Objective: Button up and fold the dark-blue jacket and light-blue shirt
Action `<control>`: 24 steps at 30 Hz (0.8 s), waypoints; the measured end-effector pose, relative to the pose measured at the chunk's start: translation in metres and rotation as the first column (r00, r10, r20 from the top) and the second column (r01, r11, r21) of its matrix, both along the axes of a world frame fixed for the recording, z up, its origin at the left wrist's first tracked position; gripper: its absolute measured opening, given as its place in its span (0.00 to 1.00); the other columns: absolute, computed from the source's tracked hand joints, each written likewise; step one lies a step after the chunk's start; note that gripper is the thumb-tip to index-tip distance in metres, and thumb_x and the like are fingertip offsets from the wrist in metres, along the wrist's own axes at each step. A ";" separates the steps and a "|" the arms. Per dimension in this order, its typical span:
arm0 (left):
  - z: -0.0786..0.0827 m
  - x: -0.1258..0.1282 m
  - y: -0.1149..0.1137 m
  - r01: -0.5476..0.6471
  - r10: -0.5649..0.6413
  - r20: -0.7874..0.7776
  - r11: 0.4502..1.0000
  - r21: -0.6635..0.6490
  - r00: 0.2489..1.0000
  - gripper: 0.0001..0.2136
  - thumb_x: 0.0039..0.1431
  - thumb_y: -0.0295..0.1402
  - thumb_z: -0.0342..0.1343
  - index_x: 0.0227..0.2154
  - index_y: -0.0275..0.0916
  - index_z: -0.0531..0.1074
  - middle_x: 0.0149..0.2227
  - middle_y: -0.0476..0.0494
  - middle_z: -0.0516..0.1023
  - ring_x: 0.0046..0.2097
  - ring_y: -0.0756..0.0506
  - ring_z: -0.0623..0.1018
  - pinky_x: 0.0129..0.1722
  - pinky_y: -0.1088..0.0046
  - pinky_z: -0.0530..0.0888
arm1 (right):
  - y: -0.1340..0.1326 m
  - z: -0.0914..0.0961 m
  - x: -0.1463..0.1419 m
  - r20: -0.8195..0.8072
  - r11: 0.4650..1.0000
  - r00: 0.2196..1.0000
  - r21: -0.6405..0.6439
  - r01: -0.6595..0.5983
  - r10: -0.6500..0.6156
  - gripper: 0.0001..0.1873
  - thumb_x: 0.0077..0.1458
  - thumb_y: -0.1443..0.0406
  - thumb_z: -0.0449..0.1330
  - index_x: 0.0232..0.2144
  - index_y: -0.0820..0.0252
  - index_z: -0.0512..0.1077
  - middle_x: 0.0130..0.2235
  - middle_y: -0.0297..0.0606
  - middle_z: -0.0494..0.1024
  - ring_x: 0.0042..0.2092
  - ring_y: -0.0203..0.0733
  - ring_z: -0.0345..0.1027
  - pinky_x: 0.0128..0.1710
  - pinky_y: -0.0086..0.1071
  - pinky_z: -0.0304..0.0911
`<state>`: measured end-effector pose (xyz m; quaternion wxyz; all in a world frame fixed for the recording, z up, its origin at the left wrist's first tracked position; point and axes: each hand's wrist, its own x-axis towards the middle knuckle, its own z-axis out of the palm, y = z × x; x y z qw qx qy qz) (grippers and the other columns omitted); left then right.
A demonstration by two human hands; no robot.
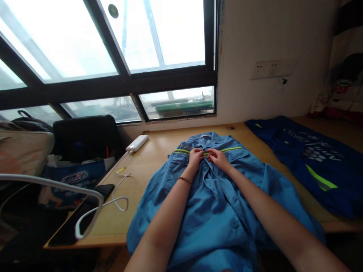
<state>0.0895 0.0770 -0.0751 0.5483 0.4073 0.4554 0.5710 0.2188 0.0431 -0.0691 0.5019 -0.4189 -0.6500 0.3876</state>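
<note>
While the light-blue, yellow-green-striped cloth work shirt [215,211] lies on the wooden table [147,158], collar end pointing away from us, our left hand [195,156] & right hand [217,158] meet near the collar, fingers curled, pinching its front placket.

I see a light-blue work shirt [218,211] lying front-up on the wooden table [147,158]. Its collar points away from me and its hem hangs over the near edge. A yellow-green stripe crosses the chest just below the collar, and the lettering beside it is too small for me to read. The placket runs down the middle, with one button showing lower down. The cloth is rumpled and the sleeves spread to both sides. My left hand [195,156] and right hand [218,158] pinch the placket at the chest.
</note>
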 end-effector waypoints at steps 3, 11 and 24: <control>0.002 -0.001 0.000 0.034 -0.031 0.079 0.999 -0.037 0.996 0.10 0.39 0.23 0.56 0.28 0.34 0.63 0.22 0.50 0.69 0.25 0.51 0.72 0.29 0.73 0.69 | 0.001 0.000 0.001 -0.001 0.999 0.999 0.016 0.034 -0.034 0.22 0.44 0.71 0.49 0.44 0.61 0.67 0.26 0.32 0.72 0.25 0.33 0.65 0.29 0.28 0.62; -0.001 -0.003 0.002 0.091 -0.078 0.193 0.994 -0.061 0.978 0.11 0.41 0.22 0.56 0.30 0.35 0.62 0.23 0.49 0.69 0.24 0.51 0.72 0.28 0.74 0.69 | 0.004 -0.004 0.003 0.123 0.998 0.991 0.017 0.053 -0.054 0.26 0.44 0.71 0.48 0.48 0.61 0.65 0.22 0.30 0.70 0.21 0.31 0.60 0.24 0.25 0.57; -0.002 -0.002 0.000 0.059 -0.070 0.158 0.995 0.075 0.985 0.18 0.34 0.25 0.62 0.30 0.36 0.62 0.23 0.53 0.69 0.23 0.54 0.70 0.26 0.78 0.66 | 0.003 -0.001 0.004 0.201 0.999 0.979 0.051 0.016 -0.026 0.29 0.43 0.73 0.49 0.50 0.57 0.63 0.21 0.28 0.69 0.22 0.30 0.58 0.25 0.23 0.56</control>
